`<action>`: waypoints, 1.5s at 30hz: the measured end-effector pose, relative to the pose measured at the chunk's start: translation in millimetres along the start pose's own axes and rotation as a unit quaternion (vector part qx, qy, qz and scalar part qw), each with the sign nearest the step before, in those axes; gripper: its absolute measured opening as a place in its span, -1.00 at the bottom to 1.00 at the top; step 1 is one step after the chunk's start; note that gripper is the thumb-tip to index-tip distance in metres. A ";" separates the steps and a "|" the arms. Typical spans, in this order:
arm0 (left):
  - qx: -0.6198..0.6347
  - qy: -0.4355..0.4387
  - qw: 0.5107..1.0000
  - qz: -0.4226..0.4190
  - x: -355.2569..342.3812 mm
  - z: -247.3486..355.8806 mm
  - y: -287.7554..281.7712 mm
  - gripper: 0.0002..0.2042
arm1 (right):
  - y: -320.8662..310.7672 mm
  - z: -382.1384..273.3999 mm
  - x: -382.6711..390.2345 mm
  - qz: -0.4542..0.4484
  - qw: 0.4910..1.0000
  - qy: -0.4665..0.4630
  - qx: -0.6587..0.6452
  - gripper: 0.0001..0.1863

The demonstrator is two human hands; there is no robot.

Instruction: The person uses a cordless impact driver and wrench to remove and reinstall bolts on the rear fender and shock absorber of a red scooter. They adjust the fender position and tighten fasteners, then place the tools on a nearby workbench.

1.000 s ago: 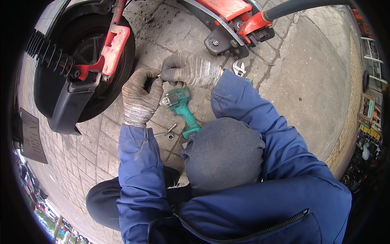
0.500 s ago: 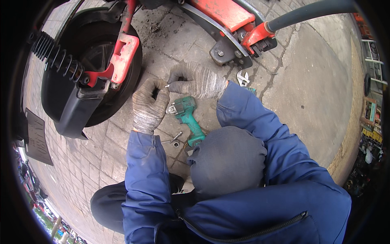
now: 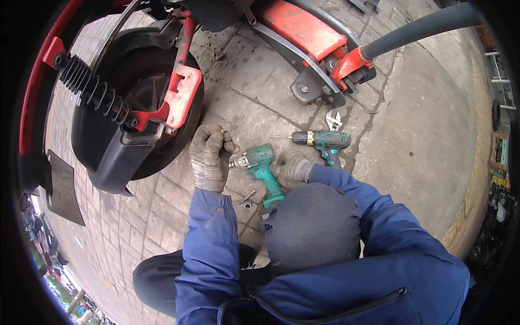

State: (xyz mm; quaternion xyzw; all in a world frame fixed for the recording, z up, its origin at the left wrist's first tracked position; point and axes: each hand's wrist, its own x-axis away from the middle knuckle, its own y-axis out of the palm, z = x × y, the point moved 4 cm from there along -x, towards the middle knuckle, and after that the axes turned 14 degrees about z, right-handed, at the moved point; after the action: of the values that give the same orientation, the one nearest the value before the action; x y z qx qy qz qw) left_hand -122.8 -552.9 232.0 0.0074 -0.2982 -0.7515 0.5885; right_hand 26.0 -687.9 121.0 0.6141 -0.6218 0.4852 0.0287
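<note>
My left hand (image 3: 210, 149), in a grey knitted work glove, is closed beside the scooter's rear wheel (image 3: 143, 92). Its thumb and fingers pinch a small metal piece (image 3: 223, 130) whose exact kind is unclear. Just to the right, a green impact wrench (image 3: 265, 168) lies on the paving, its socket end toward that hand. Beside the wrench's handle is my gloved right hand (image 3: 294, 165). The fingers there are bent toward the handle and partly blurred; whether they grip it I cannot tell. Beyond that hand rests a green cordless drill (image 3: 327, 141) with a long thin bit.
An adjustable wrench (image 3: 333, 120) lies behind the drill. Near my knee are a loose socket (image 3: 247, 206) and a small metal rod (image 3: 249, 196). The red scooter frame (image 3: 303, 27) and a thick dark tube (image 3: 422, 28) stretch across the far side. A coil shock absorber (image 3: 96, 92) stands left.
My right hand has left the small piece and moved right and nearer to me, beside the impact wrench. My left hand keeps its pinch. The view has shifted, uncovering the drill.
</note>
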 end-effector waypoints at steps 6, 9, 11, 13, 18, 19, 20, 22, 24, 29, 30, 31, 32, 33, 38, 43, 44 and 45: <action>0.066 0.009 0.997 -0.032 -3.7 5.6 -1.0 -0.90 | 68.2 25.8 1.5 -0.021 0.991 0.006 -0.130 -0.36; 0.059 0.004 0.998 -0.025 -2.2 11.5 0.9 -0.88 | 67.0 21.4 -4.8 -0.025 0.976 0.014 -0.215 -0.34; 0.052 0.009 0.998 -0.032 -0.9 17.8 1.9 -0.87 | 57.3 16.0 -1.4 -0.031 0.963 0.015 -0.267 -0.32; 0.040 0.005 0.999 -0.017 3.3 23.5 -1.7 -0.85 | 46.3 9.7 12.4 -0.050 0.947 0.022 -0.317 -0.30; 0.019 0.045 0.999 0.004 3.5 40.0 -6.9 -0.84 | -16.9 7.0 58.8 0.012 0.835 -0.027 -0.550 -0.43; 0.029 0.050 0.998 -0.008 2.5 43.6 -5.6 -0.85 | -28.9 6.1 63.4 0.026 0.818 -0.044 -0.572 -0.44; 0.039 0.054 0.998 -0.022 1.7 46.7 -3.8 -0.85 | -40.0 5.8 67.5 0.038 0.801 -0.061 -0.594 -0.46; 0.034 0.062 0.997 0.001 -0.5 50.8 -2.8 -0.83 | -60.6 3.9 71.1 0.083 0.767 -0.115 -0.626 -0.49; 0.034 0.066 0.997 0.015 -3.3 53.7 -0.1 -0.82 | -73.0 0.6 71.2 0.069 0.770 -0.145 -0.618 -0.46; 0.059 0.058 0.995 0.054 -8.5 53.3 6.8 -0.82 | -90.4 -7.0 73.3 0.051 0.792 -0.181 -0.581 -0.43; 0.073 0.054 0.994 0.060 -9.3 53.2 7.5 -0.82 | -91.4 -8.4 74.0 0.049 0.796 -0.177 -0.577 -0.43; 0.091 0.053 0.993 0.058 -9.8 53.8 8.3 -0.83 | -91.9 -10.9 74.6 0.047 0.794 -0.185 -0.578 -0.42; 0.100 0.044 0.992 0.060 -10.2 54.3 8.3 -0.83 | -91.4 -12.7 76.1 0.044 0.791 -0.190 -0.580 -0.42; 0.114 0.039 0.991 0.052 -11.1 55.3 9.2 -0.83 | -90.7 -15.1 75.8 0.044 0.786 -0.194 -0.585 -0.42; 0.139 0.030 0.990 0.023 -10.9 60.2 15.3 -0.82 | -89.9 -21.4 71.5 0.042 0.774 -0.220 -0.592 -0.43; 0.104 0.040 0.992 0.054 -9.7 71.1 26.9 -0.83 | -94.0 -18.6 73.6 0.066 0.793 -0.228 -0.561 -0.50; 0.077 0.046 0.993 0.082 -12.5 73.4 29.2 -0.83 | -93.2 -18.7 72.3 0.072 0.798 -0.222 -0.555 -0.51; 0.049 0.052 0.991 0.111 -15.9 76.4 31.2 -0.84 | -92.5 -19.1 69.9 0.078 0.803 -0.215 -0.550 -0.52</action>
State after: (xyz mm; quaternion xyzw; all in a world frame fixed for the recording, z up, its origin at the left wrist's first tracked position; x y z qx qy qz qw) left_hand -118.1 -509.2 303.7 0.0427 -0.3028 -0.6648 0.6816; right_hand 71.4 -706.3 227.8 0.5335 -0.8203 -0.0821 0.1894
